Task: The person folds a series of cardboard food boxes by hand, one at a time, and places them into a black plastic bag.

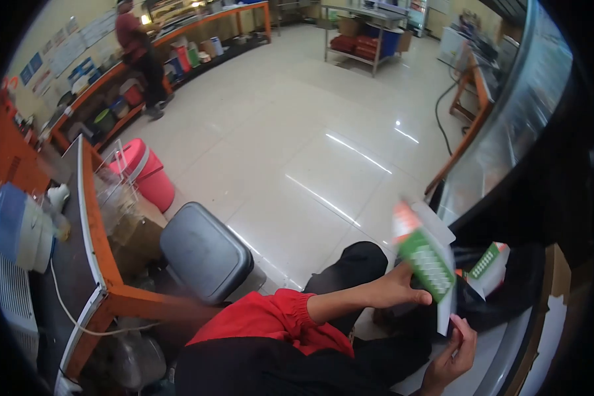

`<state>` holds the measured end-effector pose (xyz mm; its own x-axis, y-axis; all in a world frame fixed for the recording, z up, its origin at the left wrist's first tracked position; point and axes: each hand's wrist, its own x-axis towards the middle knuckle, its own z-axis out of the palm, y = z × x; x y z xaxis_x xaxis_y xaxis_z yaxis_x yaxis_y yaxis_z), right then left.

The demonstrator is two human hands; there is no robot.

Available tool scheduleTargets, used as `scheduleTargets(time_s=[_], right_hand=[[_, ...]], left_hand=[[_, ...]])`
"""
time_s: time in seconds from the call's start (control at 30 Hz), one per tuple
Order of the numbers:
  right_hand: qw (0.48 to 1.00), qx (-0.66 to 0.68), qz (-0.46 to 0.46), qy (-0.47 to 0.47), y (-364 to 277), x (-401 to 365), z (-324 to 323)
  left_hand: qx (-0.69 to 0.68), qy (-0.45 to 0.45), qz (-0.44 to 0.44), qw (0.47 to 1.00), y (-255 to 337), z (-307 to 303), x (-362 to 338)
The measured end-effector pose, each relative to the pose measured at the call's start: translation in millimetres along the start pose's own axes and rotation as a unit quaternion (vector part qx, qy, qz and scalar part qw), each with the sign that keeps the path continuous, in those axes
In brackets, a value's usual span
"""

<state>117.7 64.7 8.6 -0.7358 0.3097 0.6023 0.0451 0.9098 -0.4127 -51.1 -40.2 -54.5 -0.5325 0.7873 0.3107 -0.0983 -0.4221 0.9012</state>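
Note:
A printed cardboard carton in green, white and orange is tilted in front of me, its top end blurred and a white flap standing out. My left hand grips it along its left side, thumb pointing toward the lower edge. At the bottom flap, the fingertips of my right hand pinch the white edge. A second carton with similar printing lies just to the right on dark material, apart from both hands.
At my left stand a grey lidded bin, a pink bucket and an orange-framed table. An open cardboard box is at far right. Another person stands by the back-left counter. A steel cart is farther off.

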Motion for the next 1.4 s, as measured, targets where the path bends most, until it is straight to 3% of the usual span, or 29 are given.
scheduleTargets(time_s=[0.03, 0.1, 0.2, 0.23, 0.33, 0.47, 0.5, 0.6, 0.63, 0.73, 0.77, 0.87, 0.93, 1.2, 1.3, 1.4], right_hand=[[1.000, 0.018, -0.012, -0.010, -10, 5, -3], [0.998, 0.042, -0.039, 0.007, -12, 3, 0], [0.996, -0.026, -0.058, 0.065, -4, -2, -1], [0.993, -0.082, -0.050, 0.067, -1, 2, -4], [0.979, 0.037, 0.130, 0.155, -7, 8, 2], [0.968, -0.113, -0.127, 0.188, -9, 24, 5], [0.957, -0.099, -0.188, 0.197, -13, 29, 9], [0.947, 0.002, -0.306, 0.096, -13, 42, 10], [0.952, 0.042, -0.292, 0.084, -14, 45, 13], [0.990, 0.101, -0.100, 0.023, -9, 40, 17], [0.990, 0.107, -0.093, 0.000, -5, 41, 18], [0.975, 0.204, -0.071, 0.053, -15, 46, 30], [0.966, 0.235, -0.100, 0.044, -5, 41, 41], [0.965, 0.250, -0.072, 0.010, 0, 41, 51], [0.958, 0.254, -0.093, 0.099, 0, 38, 56], [0.959, 0.243, -0.099, 0.109, 8, 35, 57]], left_hand=[[-0.005, 0.047, 0.097, 0.994, -5, 1, 6], [-0.018, 0.060, 0.210, 0.976, -3, -4, 16], [-0.151, -0.011, -0.091, 0.984, 11, -12, 14], [-0.136, 0.036, -0.074, 0.987, 12, -6, 13], [-0.151, 0.085, -0.064, 0.983, 11, 3, 6], [-0.137, 0.137, -0.005, 0.981, 15, -2, -5], [-0.116, 0.139, -0.039, 0.983, 20, -8, -7], [-0.143, 0.101, -0.091, 0.980, 24, -22, -11], [-0.156, 0.107, -0.103, 0.977, 21, -24, -12], [-0.143, 0.097, -0.068, 0.983, 23, -23, -14], [-0.130, 0.092, -0.051, 0.986, 25, -24, -15], [-0.093, 0.091, -0.008, 0.992, 35, -28, -17], [-0.079, 0.097, 0.014, 0.992, 40, -28, -19], [-0.067, 0.119, 0.008, 0.991, 37, -31, -23], [-0.085, 0.114, 0.020, 0.990, 35, -24, -22], [-0.093, 0.113, 0.018, 0.989, 35, -17, -20]])
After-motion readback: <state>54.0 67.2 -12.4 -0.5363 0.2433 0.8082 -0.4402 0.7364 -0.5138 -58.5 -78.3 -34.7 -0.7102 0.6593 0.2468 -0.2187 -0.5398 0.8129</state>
